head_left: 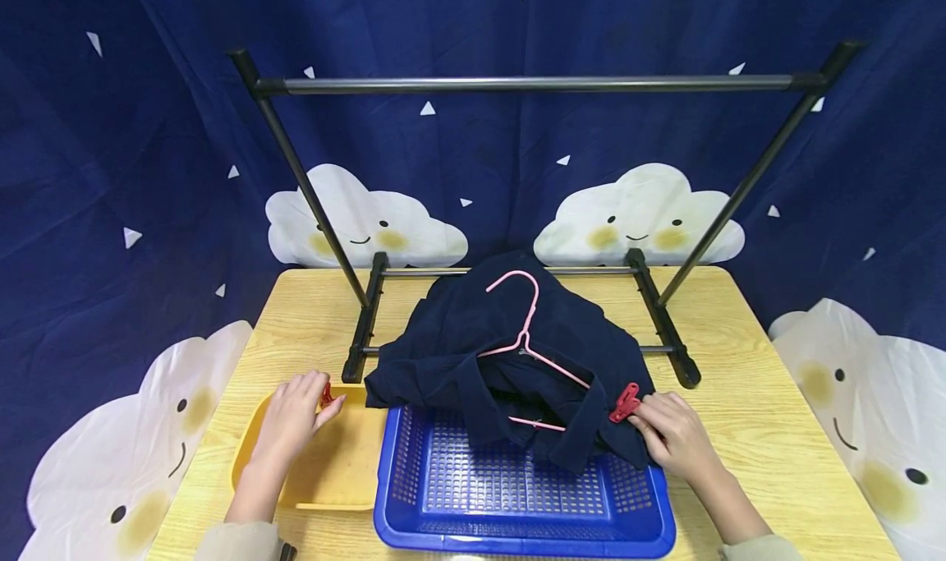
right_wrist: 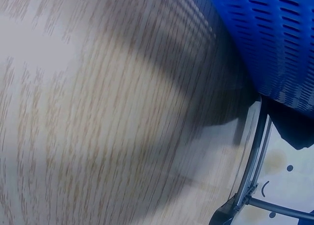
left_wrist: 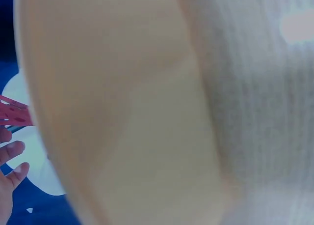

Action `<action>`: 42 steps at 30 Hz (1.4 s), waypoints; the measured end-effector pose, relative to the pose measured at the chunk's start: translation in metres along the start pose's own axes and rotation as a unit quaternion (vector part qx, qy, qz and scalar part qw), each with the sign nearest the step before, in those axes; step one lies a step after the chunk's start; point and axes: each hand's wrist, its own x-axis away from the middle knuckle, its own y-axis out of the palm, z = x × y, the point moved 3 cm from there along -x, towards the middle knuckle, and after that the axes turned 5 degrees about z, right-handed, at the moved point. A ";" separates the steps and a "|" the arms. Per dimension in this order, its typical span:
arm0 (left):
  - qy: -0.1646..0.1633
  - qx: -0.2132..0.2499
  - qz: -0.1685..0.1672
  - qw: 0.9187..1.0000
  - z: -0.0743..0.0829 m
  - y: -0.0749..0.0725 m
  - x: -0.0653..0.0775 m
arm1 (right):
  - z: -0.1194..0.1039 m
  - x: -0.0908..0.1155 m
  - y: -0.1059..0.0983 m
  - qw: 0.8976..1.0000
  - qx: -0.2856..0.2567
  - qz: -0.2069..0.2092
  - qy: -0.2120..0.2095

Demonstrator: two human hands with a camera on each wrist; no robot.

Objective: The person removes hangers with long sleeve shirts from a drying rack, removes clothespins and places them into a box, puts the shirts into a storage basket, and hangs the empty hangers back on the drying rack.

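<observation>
Right now, both hands are busy with clips! Over on the left, the left hand [head_left: 291, 417] hangs above the yellow tray [head_left: 336, 462], fingers bent, thumb and fingertips nearly together, pinching a small red clip [head_left: 327, 394]. Across on the other side, the right hand [head_left: 676, 434] has its fingers curled in with the thumb below, gripping the end of a second red clip [head_left: 626, 402], and that one sits right at the shoulder of the dark shirt [head_left: 443, 331]; whether it bites the cloth, I can't tell.

And look at the shirt, spread across the back of the blue basket [head_left: 525, 540] and over the lower bars of the metal rack [head_left: 547, 85], collar toward the person! A pink hanger [head_left: 529, 314] pokes out of the neck, hook up and curving left, one arm running along the collar opening, its bottom bar peeking out lower down. Basket and tray stand side by side on the wooden table [head_left: 776, 429], the rack rising behind, with a blue curtain [head_left: 473, 19] of smiling clouds at the back.
</observation>
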 end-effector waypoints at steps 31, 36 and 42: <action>-0.057 -0.055 -0.170 0.982 -0.005 0.040 0.035 | -0.001 -0.001 0.000 0.999 0.027 0.014 -0.022; -0.065 -0.061 -0.175 0.981 -0.002 0.040 0.036 | -0.001 -0.001 0.000 0.999 0.025 0.016 -0.022; -0.084 -0.068 -0.167 0.980 -0.001 0.039 0.039 | -0.001 -0.001 0.000 0.999 0.027 0.019 -0.024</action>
